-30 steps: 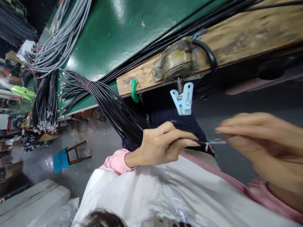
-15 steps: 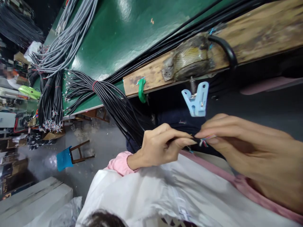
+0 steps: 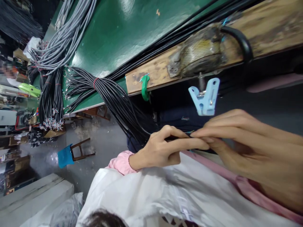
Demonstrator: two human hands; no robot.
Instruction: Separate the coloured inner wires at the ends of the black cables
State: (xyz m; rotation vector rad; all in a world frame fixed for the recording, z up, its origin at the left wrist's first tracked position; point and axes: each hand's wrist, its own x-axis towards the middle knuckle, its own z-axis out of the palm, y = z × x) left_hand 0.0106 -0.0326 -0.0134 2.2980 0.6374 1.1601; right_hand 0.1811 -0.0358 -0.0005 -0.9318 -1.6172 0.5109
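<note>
My left hand point(image 3: 163, 148) is closed on a black cable, its thumb and fingers stretched toward the right. My right hand point(image 3: 246, 142) meets it, fingertips pinched on the cable's end, where a few thin coloured wires point(image 3: 190, 132) just show. The fingers hide most of that end. A bundle of black cables point(image 3: 113, 97), tied with a red band, runs from the bench down to my left hand. Above my right hand hangs a light blue plastic clip point(image 3: 205, 98), its jaws downward and apart from my fingers.
A wooden board point(image 3: 151, 71) lies along the edge of the green bench point(image 3: 113, 37), with a green clip point(image 3: 145, 88) and a tape-wrapped lump point(image 3: 199, 53) on it. Grey cables point(image 3: 68, 34) lie at the left. A blue stool point(image 3: 65, 156) stands on the floor.
My left fingers have extended to meet my right fingertips. The coloured wire ends visible before are now mostly covered. The view has shifted slightly, so the blue clip sits farther right.
</note>
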